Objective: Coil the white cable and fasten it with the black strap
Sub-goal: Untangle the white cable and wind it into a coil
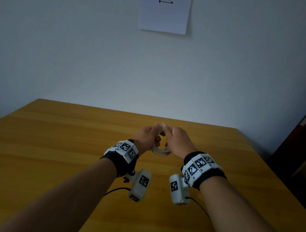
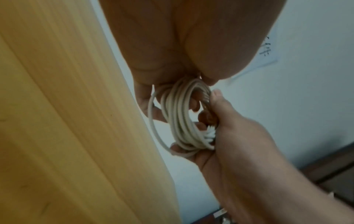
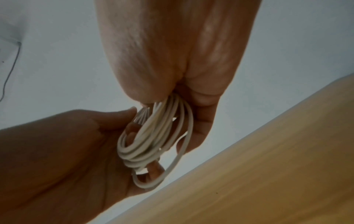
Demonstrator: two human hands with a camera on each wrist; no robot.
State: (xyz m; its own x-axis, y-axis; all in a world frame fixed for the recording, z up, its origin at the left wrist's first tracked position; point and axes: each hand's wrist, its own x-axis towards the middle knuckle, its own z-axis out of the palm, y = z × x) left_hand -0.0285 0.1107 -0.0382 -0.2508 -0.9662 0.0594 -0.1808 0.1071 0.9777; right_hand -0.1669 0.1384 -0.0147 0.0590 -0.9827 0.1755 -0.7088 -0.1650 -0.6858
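Forearms nearest head camera, wrist bands with markers. Left hand point(image 1: 148, 136) and right hand point(image 1: 178, 141) both pinch white cable point(image 1: 160, 149), coiled, held above wooden table point(image 1: 57, 146). Cable likely light, soft, springy; outer loop point(image 2: 153, 121) hangs loose and may slip. Best hold: across bundled strands at top. Black strap not visible; cable ends hard to make out.

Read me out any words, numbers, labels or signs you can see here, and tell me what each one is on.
Paper sheet on the wall: a black hand-drawn mark of crossed strokes, cut off at the top edge; not readable as a word.
Same sheet in the left wrist view: a few black strokes, blurred, unreadable.
Wristbands and wrist cameras: black-and-white square code markers, no letters or numbers.
White cable: no print visible.
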